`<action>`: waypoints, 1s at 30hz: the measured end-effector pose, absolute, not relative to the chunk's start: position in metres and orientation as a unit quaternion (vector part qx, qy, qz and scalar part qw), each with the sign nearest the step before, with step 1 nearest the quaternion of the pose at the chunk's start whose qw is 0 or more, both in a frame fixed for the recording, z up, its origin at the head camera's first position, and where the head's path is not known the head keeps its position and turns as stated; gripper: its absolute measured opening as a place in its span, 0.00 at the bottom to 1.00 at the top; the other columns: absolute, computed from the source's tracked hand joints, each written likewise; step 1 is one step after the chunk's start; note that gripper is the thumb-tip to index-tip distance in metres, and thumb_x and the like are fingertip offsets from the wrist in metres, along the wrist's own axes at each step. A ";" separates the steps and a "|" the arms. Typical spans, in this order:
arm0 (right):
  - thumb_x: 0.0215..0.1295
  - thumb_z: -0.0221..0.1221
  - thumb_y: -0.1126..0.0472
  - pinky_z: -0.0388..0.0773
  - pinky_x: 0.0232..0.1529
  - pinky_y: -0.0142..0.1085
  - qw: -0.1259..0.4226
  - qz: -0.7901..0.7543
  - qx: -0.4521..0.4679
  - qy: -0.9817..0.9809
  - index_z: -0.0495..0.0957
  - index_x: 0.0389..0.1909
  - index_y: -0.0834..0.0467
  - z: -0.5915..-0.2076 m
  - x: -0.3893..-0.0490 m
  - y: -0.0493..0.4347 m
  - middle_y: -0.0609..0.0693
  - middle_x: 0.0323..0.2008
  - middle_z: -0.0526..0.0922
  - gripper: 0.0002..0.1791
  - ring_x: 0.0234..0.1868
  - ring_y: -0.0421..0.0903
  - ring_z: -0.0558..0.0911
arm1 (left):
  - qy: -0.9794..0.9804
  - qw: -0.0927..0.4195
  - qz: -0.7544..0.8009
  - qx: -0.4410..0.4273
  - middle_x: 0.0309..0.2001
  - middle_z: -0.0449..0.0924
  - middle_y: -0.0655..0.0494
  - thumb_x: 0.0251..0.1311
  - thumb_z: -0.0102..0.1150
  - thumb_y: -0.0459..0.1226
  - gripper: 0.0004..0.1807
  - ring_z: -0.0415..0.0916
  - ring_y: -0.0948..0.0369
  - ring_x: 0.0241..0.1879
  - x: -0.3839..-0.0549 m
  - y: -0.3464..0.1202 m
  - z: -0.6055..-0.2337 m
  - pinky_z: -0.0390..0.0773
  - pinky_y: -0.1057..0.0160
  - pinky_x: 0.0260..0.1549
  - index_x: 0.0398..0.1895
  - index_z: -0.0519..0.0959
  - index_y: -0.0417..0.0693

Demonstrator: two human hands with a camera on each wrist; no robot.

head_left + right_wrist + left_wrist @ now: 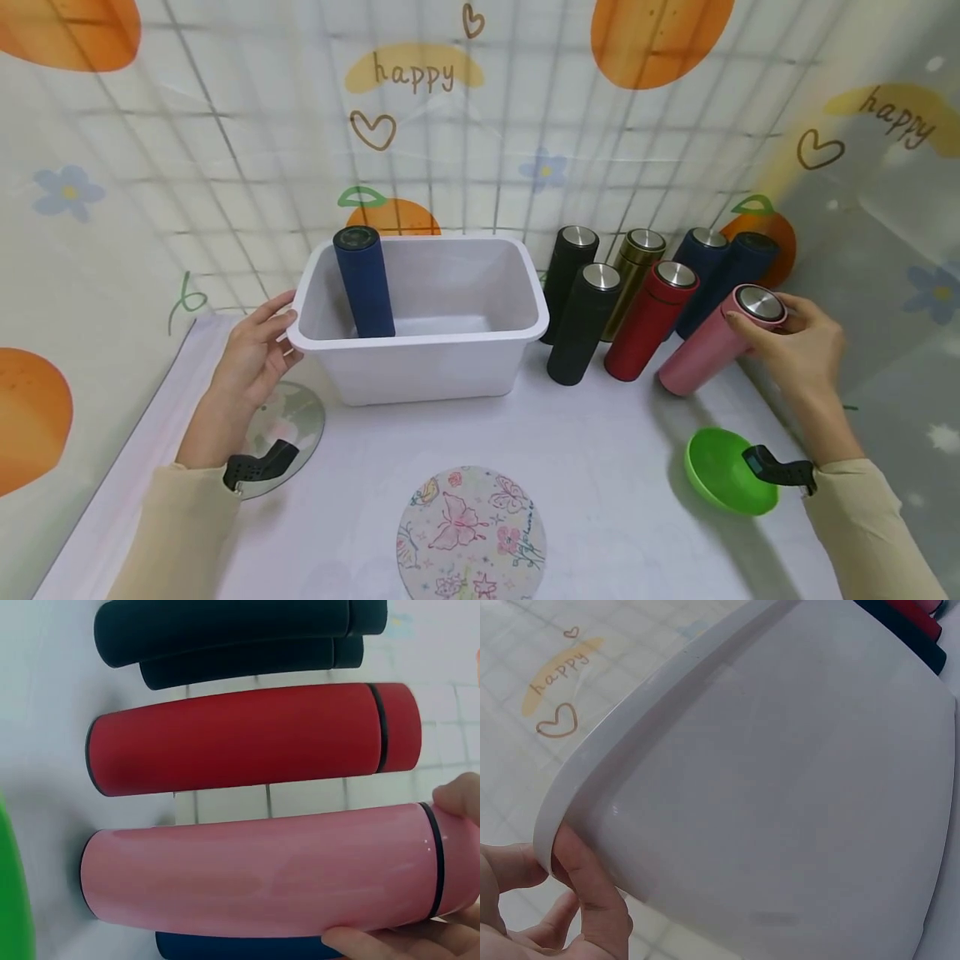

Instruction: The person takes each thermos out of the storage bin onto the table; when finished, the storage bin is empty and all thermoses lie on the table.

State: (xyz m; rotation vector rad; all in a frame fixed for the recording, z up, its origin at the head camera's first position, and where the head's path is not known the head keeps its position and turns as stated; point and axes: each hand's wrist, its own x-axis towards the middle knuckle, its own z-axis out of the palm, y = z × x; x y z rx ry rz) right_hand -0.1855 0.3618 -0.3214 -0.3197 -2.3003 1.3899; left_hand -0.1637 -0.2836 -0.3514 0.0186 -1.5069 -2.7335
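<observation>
My left hand (251, 354) pinches the left rim of a white plastic bin (420, 367), thumb and fingers on either side of the edge in the left wrist view. Inside the bin, toward its left end, a dark blue thermos (365, 283) stands upright. On the right, my right hand (806, 346) grips a pink thermos (701, 346) near its silver-topped lid. In the right wrist view the thumb and fingers lie around the pink thermos (255, 874) at its lid end. A red thermos (651, 321) stands just left of it.
Between bin and red thermos stand two black thermoses (583, 325) and a gold one (633, 275). Two blue thermoses (701, 267) are behind. A green bowl (712, 475) sits front right, a round butterfly-patterned mat (472, 533) front centre, and a clear disc (300, 425) by the left wrist.
</observation>
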 end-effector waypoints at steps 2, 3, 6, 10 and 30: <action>0.52 0.76 0.53 0.78 0.25 0.25 0.213 0.503 -0.118 -0.830 0.72 0.64 0.61 -0.321 -0.189 0.364 0.30 0.30 0.79 0.39 0.24 0.29 0.81 | -0.483 0.009 -0.875 0.004 0.51 0.79 0.52 0.70 0.57 0.29 0.24 0.80 0.58 0.38 -0.164 -0.283 -0.351 0.80 0.66 0.28 0.67 0.69 0.45; 0.52 0.76 0.53 0.78 0.24 0.25 0.212 0.501 -0.120 -0.831 0.72 0.64 0.61 -0.321 -0.191 0.364 0.29 0.30 0.79 0.40 0.23 0.30 0.81 | -0.483 0.008 -0.875 0.004 0.51 0.80 0.52 0.70 0.57 0.29 0.24 0.80 0.59 0.38 -0.165 -0.283 -0.351 0.80 0.66 0.28 0.67 0.69 0.45; 0.52 0.76 0.52 0.78 0.23 0.25 0.211 0.501 -0.118 -0.831 0.72 0.64 0.62 -0.321 -0.196 0.366 0.30 0.28 0.78 0.40 0.21 0.31 0.81 | -0.481 0.008 -0.877 0.005 0.50 0.80 0.52 0.70 0.57 0.29 0.23 0.80 0.59 0.37 -0.165 -0.282 -0.352 0.80 0.66 0.28 0.66 0.69 0.45; 0.52 0.76 0.53 0.78 0.22 0.25 0.211 0.506 -0.117 -0.828 0.72 0.62 0.61 -0.321 -0.205 0.366 0.31 0.26 0.78 0.38 0.19 0.34 0.82 | -0.478 0.008 -0.878 0.005 0.51 0.79 0.51 0.70 0.57 0.29 0.22 0.80 0.58 0.38 -0.165 -0.282 -0.353 0.80 0.66 0.28 0.66 0.70 0.45; 0.55 0.74 0.48 0.78 0.21 0.27 0.190 0.465 -0.066 -0.862 0.72 0.61 0.65 -0.327 -0.244 0.373 0.30 0.28 0.75 0.38 0.21 0.31 0.79 | -0.474 0.008 -0.881 0.001 0.52 0.78 0.51 0.70 0.56 0.28 0.23 0.80 0.58 0.40 -0.166 -0.283 -0.352 0.80 0.65 0.29 0.67 0.69 0.45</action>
